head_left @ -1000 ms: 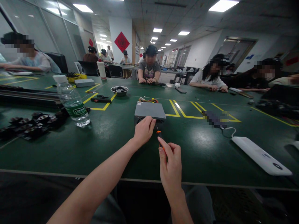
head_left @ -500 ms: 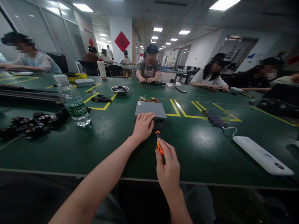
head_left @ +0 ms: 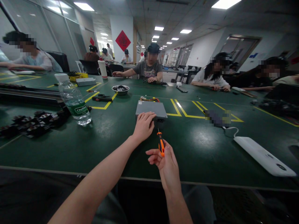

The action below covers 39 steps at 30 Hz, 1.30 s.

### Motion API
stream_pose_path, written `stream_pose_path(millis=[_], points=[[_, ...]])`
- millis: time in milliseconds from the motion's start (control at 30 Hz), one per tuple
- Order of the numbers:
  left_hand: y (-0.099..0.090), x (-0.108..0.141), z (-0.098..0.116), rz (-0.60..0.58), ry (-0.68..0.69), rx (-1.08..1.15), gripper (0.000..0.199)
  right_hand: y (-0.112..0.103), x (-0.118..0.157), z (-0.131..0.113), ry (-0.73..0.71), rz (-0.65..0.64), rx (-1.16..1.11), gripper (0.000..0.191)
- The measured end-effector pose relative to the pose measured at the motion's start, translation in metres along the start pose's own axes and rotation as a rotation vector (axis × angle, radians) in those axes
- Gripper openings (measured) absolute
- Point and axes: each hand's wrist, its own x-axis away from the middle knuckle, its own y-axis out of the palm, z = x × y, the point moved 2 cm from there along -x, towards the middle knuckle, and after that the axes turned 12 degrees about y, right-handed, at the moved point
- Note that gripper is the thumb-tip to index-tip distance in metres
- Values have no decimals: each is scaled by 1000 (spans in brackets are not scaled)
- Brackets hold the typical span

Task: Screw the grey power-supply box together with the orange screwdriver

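A grey metal power supply unit [head_left: 151, 108] lies on the green table in front of me, colored wires at its far side. My left hand [head_left: 144, 125] holds it, fingers laid over the near top edge; the thumb is mostly hidden. In my right hand [head_left: 167, 160] is an orange and black screwdriver [head_left: 161, 144]. The handle's rear end is between thumb and fingers, while other fingers are spread to the left. Its thin shaft points away from me at the unit's near face; whether the tip touches a screw is too small to tell.
Left of me stand a water bottle [head_left: 78, 107] and black parts [head_left: 35, 124]. Farther off are a metal bowl [head_left: 120, 90], a black tool [head_left: 102, 98] and a white cup [head_left: 102, 69]. At right lies a white power bank [head_left: 263, 155] with a cable. Several people sit around.
My right hand has shifted its grip toward the handle's rear, and its fingers have spread to the left. My left hand stays on the unit. The person opposite has stretched an arm sideways.
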Motion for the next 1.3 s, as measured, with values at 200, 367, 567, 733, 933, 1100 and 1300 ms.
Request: stream_pose_path(millis=[200, 367, 567, 733, 933, 1100, 1300], points=[[0, 0, 0, 8, 4, 0, 33, -1, -1, -3, 82, 35, -264, 33], [-1, 0, 0, 7, 6, 4, 33, -3, -9, -3, 129, 69, -330, 29], [0, 1, -1, 3, 2, 1, 33, 4, -18, -13, 287, 11, -289, 11], [0, 0, -1, 3, 8, 1, 34, 7, -25, -23, 437, 3, -97, 7], [-2, -1, -1, -13, 17, 1, 32, -17, -29, -30, 172, -29, 471, 40], [-4, -2, -1, -1, 7, 14, 32, -41, -25, -52, -601, 41, 1109, 45], [-3, -2, 0, 11, 2, 14, 32, -40, -24, -69, -1308, -118, 1793, 34]])
